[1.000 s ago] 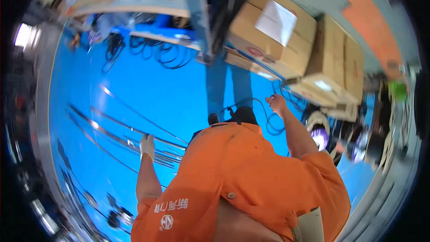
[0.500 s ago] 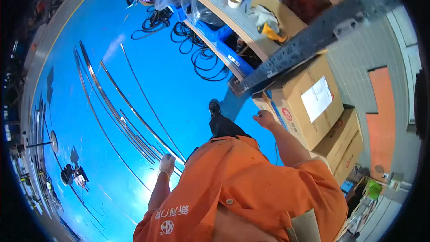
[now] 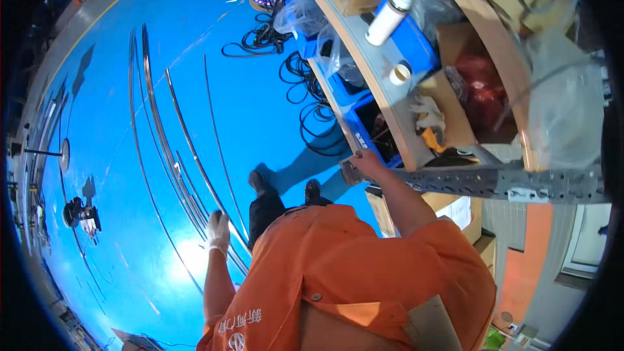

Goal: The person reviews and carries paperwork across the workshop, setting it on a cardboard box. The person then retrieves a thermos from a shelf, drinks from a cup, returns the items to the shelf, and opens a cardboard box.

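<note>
My left hand, in a pale glove, hangs low over the blue floor with its fingers loosely stretched. Below it in view lie several long thin metal strips, apart from the hand as far as I can tell. My right hand is bare, its fingers curled in and nothing visible in them. It overlaps the end of a dark perforated metal post of the shelving; whether it touches the post I cannot tell.
A shelf on my right holds a white bottle, a roll of tape, a glove and blue bins. Black cables lie on the floor beside it. Cardboard boxes stand behind the post. A stand is at left.
The view has turned and moved forward toward the shelf. My right hand has gone from beside the boxes to the post's end. Both shoes now show.
</note>
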Tool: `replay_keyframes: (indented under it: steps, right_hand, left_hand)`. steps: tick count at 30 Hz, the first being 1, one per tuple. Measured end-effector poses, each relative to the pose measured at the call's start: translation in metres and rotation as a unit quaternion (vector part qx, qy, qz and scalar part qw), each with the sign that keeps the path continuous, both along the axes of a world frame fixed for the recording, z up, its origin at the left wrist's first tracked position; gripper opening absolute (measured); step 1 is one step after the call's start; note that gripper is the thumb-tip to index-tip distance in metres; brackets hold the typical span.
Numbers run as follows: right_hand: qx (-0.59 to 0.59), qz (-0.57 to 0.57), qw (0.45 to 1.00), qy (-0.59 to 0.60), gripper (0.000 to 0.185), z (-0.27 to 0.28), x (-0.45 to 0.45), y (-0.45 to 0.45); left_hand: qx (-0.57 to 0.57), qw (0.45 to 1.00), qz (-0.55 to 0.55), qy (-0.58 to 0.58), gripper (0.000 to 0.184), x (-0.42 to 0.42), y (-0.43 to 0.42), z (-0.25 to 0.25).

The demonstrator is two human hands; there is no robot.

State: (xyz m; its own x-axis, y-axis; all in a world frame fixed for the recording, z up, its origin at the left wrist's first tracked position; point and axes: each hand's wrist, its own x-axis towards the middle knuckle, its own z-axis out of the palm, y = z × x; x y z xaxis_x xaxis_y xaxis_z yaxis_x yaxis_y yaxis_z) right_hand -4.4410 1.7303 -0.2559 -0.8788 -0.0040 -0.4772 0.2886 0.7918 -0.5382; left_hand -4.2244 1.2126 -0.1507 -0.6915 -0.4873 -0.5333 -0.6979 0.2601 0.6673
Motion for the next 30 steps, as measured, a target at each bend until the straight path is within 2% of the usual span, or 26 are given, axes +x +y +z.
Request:
replay_keyframes:
  steps: [2, 4, 5, 6, 7, 8, 10, 11, 12, 13, 15, 17, 18, 20, 21, 22, 25, 27, 30]
  right_hand:
    - [0.000, 0.048, 0.998, -0.039, 0.047, 0.051, -0.033, -0.045]
    - [0.014, 0.036, 0.999, 0.011, 0.046, 0.064, -0.051, -0.074]
    - [0.023, 0.033, 0.997, 0.063, 0.045, 0.074, -0.066, -0.087]
    - [0.031, -0.005, 0.991, 0.130, 0.046, 0.087, -0.084, -0.093]
    - [0.040, -0.044, 0.980, 0.191, 0.047, 0.099, -0.099, -0.094]
    - [0.092, -0.068, 0.941, 0.317, 0.051, 0.096, -0.118, -0.082]
    - [0.162, -0.180, 0.876, 0.417, 0.058, 0.124, -0.154, -0.062]
    - [0.159, -0.212, 0.859, 0.438, 0.061, 0.142, -0.171, -0.049]
    - [0.154, -0.242, 0.841, 0.460, 0.064, 0.160, -0.187, -0.041]
    - [0.158, -0.247, 0.838, 0.460, 0.064, 0.177, -0.197, -0.043]
    - [0.307, -0.315, 0.865, 0.243, 0.073, 0.200, -0.208, -0.044]
    - [0.332, -0.332, 0.846, 0.252, 0.077, 0.174, -0.223, -0.027]
    - [0.354, -0.345, 0.829, 0.261, 0.082, 0.150, -0.231, -0.016]
    - [0.394, -0.376, 0.793, 0.274, 0.091, 0.114, -0.238, 0.002]
    - [0.391, -0.382, 0.793, 0.268, 0.091, 0.111, -0.236, 0.003]
    - [0.344, -0.377, 0.819, 0.262, 0.089, 0.110, -0.237, 0.006]
    - [0.207, -0.350, 0.879, 0.247, 0.081, 0.116, -0.232, 0.020]
    - [0.197, -0.352, 0.868, 0.289, 0.080, 0.119, -0.231, 0.027]
    - [0.166, -0.342, 0.827, 0.413, 0.077, 0.134, -0.241, 0.031]
  left_hand:
    - [0.054, 0.990, 0.074, -0.104, 0.046, 0.047, -0.029, -0.062]
    - [0.044, 0.974, 0.045, -0.218, 0.046, 0.109, -0.074, -0.138]
    - [-0.012, 0.984, 0.111, -0.139, 0.043, 0.122, -0.080, -0.159]
    - [-0.011, 0.986, 0.097, -0.133, 0.043, 0.134, -0.105, -0.172]
    - [-0.055, 0.979, 0.118, -0.157, 0.038, 0.117, -0.097, -0.125]
    - [-0.052, 0.980, 0.106, -0.158, 0.038, 0.113, -0.120, -0.139]
    - [0.093, 0.956, 0.186, -0.205, 0.031, 0.088, -0.168, -0.161]
    - [0.092, 0.958, 0.176, -0.206, 0.031, 0.064, -0.190, -0.159]
    - [0.098, 0.971, 0.160, -0.149, 0.028, 0.033, -0.209, -0.154]
    - [0.107, 0.980, 0.145, -0.090, 0.024, -0.002, -0.223, -0.147]
    - [0.131, 0.982, 0.132, 0.029, 0.021, -0.072, -0.246, -0.124]
    - [0.001, 0.997, 0.074, 0.023, 0.020, -0.148, -0.247, -0.075]
    - [0.017, 0.994, 0.078, 0.071, 0.019, -0.179, -0.234, -0.042]
    - [0.073, 0.992, 0.023, 0.104, 0.032, -0.216, -0.229, -0.007]
    - [0.095, 0.989, 0.044, 0.108, 0.033, -0.232, -0.208, 0.013]
    - [0.119, 0.984, 0.065, 0.114, 0.034, -0.244, -0.187, 0.027]
    - [0.103, 0.992, -0.006, 0.074, 0.035, -0.250, -0.174, -0.026]
    - [0.004, 0.995, -0.095, -0.012, 0.038, -0.245, -0.147, -0.034]
    - [0.005, 0.988, -0.127, -0.084, 0.041, -0.226, -0.119, -0.029]
